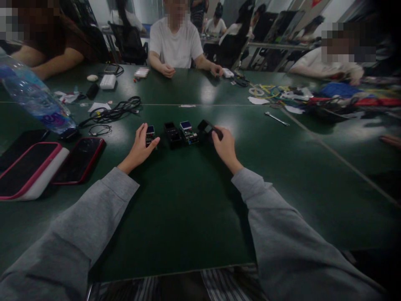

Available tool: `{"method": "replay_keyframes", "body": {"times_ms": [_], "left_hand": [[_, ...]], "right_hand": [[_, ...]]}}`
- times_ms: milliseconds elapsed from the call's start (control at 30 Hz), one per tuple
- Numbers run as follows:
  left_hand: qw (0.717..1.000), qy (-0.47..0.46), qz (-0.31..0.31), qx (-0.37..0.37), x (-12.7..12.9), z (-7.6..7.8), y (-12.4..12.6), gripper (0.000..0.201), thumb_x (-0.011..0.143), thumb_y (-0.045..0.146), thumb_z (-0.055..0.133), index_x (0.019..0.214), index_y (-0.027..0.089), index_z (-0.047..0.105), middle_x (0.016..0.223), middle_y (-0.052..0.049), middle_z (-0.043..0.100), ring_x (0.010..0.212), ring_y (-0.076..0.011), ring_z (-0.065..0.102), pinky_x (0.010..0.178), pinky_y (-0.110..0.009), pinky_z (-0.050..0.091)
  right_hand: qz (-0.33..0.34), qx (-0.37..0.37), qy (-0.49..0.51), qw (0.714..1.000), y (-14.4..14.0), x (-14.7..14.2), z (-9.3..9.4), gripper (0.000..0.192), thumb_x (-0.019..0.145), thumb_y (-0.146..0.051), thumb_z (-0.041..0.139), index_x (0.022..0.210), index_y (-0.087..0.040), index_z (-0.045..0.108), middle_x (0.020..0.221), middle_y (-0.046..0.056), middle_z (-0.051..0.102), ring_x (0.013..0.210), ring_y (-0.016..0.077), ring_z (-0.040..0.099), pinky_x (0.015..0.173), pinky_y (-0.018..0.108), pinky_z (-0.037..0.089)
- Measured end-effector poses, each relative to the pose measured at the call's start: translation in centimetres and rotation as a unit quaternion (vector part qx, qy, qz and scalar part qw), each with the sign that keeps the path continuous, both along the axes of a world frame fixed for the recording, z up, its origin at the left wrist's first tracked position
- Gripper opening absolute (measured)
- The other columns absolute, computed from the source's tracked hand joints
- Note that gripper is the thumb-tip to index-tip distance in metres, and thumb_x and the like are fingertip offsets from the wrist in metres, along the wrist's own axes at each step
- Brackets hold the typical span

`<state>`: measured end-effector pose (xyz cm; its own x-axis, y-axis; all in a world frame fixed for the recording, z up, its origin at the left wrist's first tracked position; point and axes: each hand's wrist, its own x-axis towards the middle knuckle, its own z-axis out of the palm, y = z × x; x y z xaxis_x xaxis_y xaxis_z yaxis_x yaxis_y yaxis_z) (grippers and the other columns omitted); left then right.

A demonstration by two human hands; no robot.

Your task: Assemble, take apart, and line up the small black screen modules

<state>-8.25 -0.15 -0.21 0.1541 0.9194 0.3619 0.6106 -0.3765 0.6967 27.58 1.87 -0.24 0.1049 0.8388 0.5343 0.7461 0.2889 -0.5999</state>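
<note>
**Two hands on small electronic modules at a green table**

Seen from a head-worn camera, two arms in grey sleeves reach forward over a dark green table (188,209). A row of four small electronic parts lies just beyond the hands. The landmark here is the black case (172,134) near the middle of that row.

The left hand (139,148) lies just left of the black case, fingers and thumb narrowly closed around a small circuit module with a blue screen (150,134), which rests on the table. Just right of the black case sits a second module with a blue screen (188,132), untouched. Further right, the right hand (224,146) grips a small black box (206,126), its fingers curled over the box's near end.

Well left of the black case lie a phone with a red rim (79,159) and a tablet in a pink cover (28,169), and a clear water bottle (31,96) stands tilted in view above them. A bundle of black cables (115,110) lies behind and left of the case. Far behind it, a person in a white T-shirt (175,42) sits with both hands on the table. To the right and behind, a wrench (276,118) lies on the table.
</note>
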Motion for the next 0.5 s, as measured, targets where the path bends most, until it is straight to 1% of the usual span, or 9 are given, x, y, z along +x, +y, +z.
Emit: {"method": "replay_keyframes", "body": {"times_ms": [100,200,267,333,400,500], "left_hand": [[1.0,-0.001,0.002,-0.003,0.01,0.01,-0.02,0.091,0.089,0.075,0.049,0.159,0.022,0.022,0.167,-0.017,0.016,0.157,-0.0339,0.015,0.128,-0.053,0.014],[1.0,0.002,0.002,-0.008,0.02,0.08,-0.06,0.091,0.09,0.075,0.049,0.16,0.022,0.021,0.167,-0.018,0.015,0.157,-0.0334,0.014,0.128,-0.053,0.013],[1.0,0.004,0.002,-0.011,0.02,0.14,-0.08,0.091,0.09,0.074,0.049,0.16,0.022,0.02,0.167,-0.018,0.014,0.157,-0.0332,0.013,0.128,-0.053,0.013],[1.0,0.002,0.0,-0.011,0.01,0.17,-0.08,0.091,0.09,0.074,0.049,0.16,0.023,0.02,0.167,-0.018,0.014,0.157,-0.0336,0.013,0.128,-0.054,0.013],[1.0,-0.001,-0.003,-0.01,-0.02,0.13,-0.05,0.09,0.09,0.073,0.05,0.159,0.024,0.021,0.167,-0.017,0.015,0.157,-0.0344,0.013,0.127,-0.056,0.013],[1.0,-0.007,-0.007,-0.005,-0.07,0.0,0.01,0.089,0.09,0.073,0.051,0.159,0.026,0.022,0.167,-0.016,0.015,0.157,-0.0354,0.014,0.127,-0.058,0.014]], "right_hand": [[-0.043,-0.014,0.022,0.999,0.23,0.36,-0.04,0.038,0.099,-0.039,0.044,0.114,-0.013,0.067,0.112,0.017,0.067,0.11,0.0294,0.06,0.103,0.051,0.046],[-0.083,0.025,0.001,0.996,0.08,0.46,-0.09,0.045,0.1,-0.05,0.042,0.119,-0.014,0.063,0.117,0.018,0.064,0.114,0.0311,0.056,0.105,0.054,0.043],[-0.083,0.051,-0.02,0.995,-0.05,0.4,-0.17,0.052,0.099,-0.056,0.044,0.125,-0.013,0.059,0.121,0.018,0.061,0.117,0.0321,0.054,0.106,0.055,0.043],[-0.072,0.057,-0.045,0.995,-0.01,0.36,-0.3,0.056,0.097,-0.058,0.049,0.129,-0.013,0.056,0.124,0.019,0.059,0.12,0.0334,0.053,0.106,0.056,0.043],[-0.061,0.046,-0.064,0.995,0.1,0.33,-0.4,0.055,0.096,-0.055,0.05,0.131,-0.013,0.055,0.125,0.019,0.059,0.121,0.0343,0.053,0.106,0.057,0.044],[-0.043,0.016,-0.092,0.995,-0.6,0.08,-0.19,0.054,0.099,-0.047,0.043,0.136,-0.008,0.051,0.123,0.022,0.059,0.119,0.0353,0.055,0.105,0.058,0.045]]}}
